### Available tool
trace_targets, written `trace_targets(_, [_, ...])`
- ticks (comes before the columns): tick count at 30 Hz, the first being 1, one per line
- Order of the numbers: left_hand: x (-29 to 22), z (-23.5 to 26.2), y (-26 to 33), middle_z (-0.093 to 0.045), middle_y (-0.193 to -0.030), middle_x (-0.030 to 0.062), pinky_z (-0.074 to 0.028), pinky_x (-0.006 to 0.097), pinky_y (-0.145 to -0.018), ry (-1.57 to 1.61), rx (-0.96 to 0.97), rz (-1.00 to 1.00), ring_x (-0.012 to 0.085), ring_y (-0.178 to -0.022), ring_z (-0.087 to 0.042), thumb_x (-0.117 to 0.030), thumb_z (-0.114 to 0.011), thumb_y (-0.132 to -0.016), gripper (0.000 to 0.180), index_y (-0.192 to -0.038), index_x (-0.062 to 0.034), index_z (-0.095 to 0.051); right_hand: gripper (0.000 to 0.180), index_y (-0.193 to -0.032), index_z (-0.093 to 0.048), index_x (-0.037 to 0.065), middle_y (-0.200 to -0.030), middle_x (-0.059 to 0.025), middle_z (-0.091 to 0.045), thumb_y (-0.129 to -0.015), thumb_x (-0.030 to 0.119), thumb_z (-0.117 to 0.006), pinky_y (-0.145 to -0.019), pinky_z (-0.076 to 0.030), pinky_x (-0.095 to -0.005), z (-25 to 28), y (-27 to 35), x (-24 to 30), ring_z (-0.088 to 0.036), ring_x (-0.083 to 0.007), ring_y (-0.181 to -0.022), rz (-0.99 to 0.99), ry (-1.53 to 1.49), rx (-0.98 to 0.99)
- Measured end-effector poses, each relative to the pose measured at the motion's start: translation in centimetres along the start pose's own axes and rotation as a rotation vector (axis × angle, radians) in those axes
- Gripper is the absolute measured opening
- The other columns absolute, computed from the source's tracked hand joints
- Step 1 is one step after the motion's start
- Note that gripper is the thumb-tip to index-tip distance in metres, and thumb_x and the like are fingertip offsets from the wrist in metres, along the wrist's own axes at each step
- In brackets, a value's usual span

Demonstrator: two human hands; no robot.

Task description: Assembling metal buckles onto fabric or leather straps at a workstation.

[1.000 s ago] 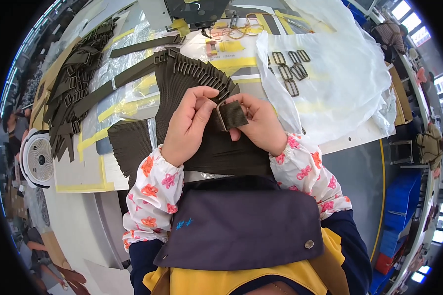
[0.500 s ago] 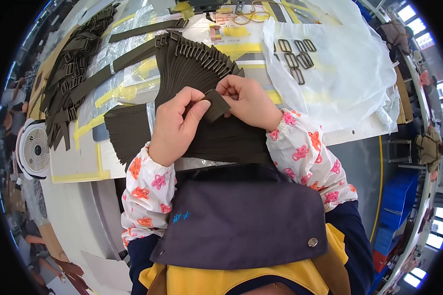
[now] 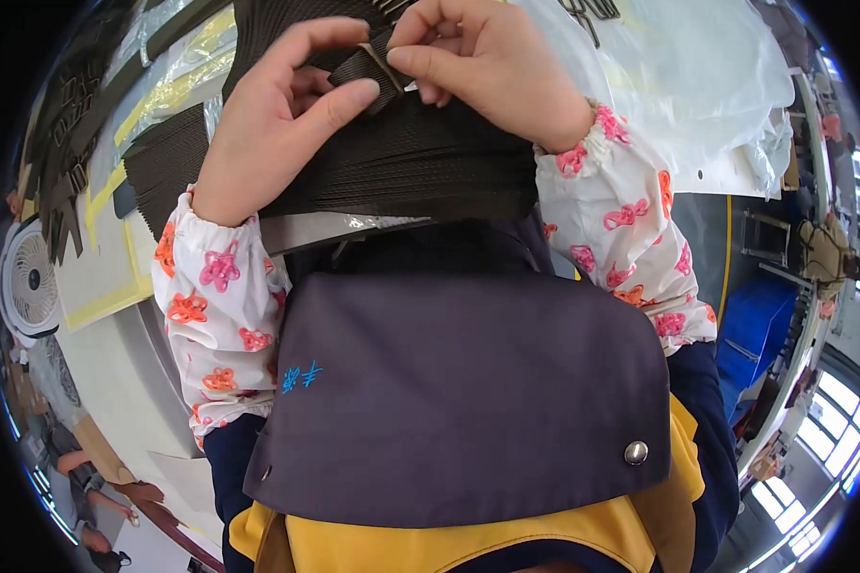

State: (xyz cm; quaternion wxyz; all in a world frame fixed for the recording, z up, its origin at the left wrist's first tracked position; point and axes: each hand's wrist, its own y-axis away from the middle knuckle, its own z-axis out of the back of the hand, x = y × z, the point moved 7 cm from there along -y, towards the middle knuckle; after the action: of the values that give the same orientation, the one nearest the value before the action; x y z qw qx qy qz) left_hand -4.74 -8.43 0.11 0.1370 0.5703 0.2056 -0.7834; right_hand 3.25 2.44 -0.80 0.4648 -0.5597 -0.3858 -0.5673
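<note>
A dark olive webbing strap [image 3: 355,71] is looped through a slide buckle [image 3: 386,69] between my hands, over a thick fanned stack of similar straps [image 3: 382,158]. My left hand [image 3: 268,119] curls round the strap's left side, its thumb against the lower edge and the index finger above. On the buckle's right side, my right hand [image 3: 502,72] pinches the strap between thumb and index finger. Its other fingers are bent behind and partly hidden. Both forearms wear white sleeve covers with pink and orange flowers.
More buckled straps [image 3: 72,115] lie at the left. Loose buckles [image 3: 588,11] rest on white plastic sheeting [image 3: 698,72] to the right. A white fan [image 3: 31,277] stands beyond the table's left side. A blue bin [image 3: 755,329] is at the right.
The view has tipped down, so hands and table appear higher up. My left fingers have spread wider around the strap. The buckle now shows between my hands.
</note>
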Motion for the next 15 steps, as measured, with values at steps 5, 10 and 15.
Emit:
trace_targets(5, [0.9, -1.0, -1.5, -0.058, -0.085, 0.0027, -0.043, 0.02, -0.056, -0.178, 0.114, 0.073, 0.0048, -0.062, -0.051, -0.006, -0.061, -0.078, 0.027, -0.103, -0.0027, -0.054, 0.011, -0.09, -0.051, 0.0, -0.066, 0.0014, -0.051, -0.083, 0.007, -0.055, -0.049, -0.041, -0.018, 3.6, 0.4, 1.5, -0.051, -0.0049, -0.056, -0.079, -0.04, -0.111])
trace_targets(10, [-2.7, -2.3, -1.7, -0.058, -0.078, 0.0072, -0.046, 0.026, -0.06, -0.457, -0.117, -0.382, 0.0208, -0.066, -0.058, 0.0, -0.057, -0.075, 0.021, -0.095, -0.0044, -0.058, 0.016, -0.091, -0.059, -0.001, -0.074, -0.0024, -0.059, -0.081, 0.011, -0.059, -0.055, -0.045, -0.0202, 13.1, 2.9, 3.1, -0.056, -0.0078, -0.061, 0.204, 0.445, -0.539])
trace_targets(15, [-1.0, -3.5, -0.9, -0.059, -0.079, 0.0072, -0.047, 0.031, -0.06, -0.632, 0.059, -0.306, 0.0251, -0.068, -0.058, -0.007, -0.059, -0.075, 0.014, -0.089, -0.0053, -0.059, 0.024, -0.08, -0.061, 0.006, -0.072, -0.0107, -0.061, -0.07, 0.028, -0.063, -0.06, -0.047, -0.0332, 16.1, 3.7, -1.2, -0.06, -0.0246, -0.065, -0.137, 1.076, -0.461])
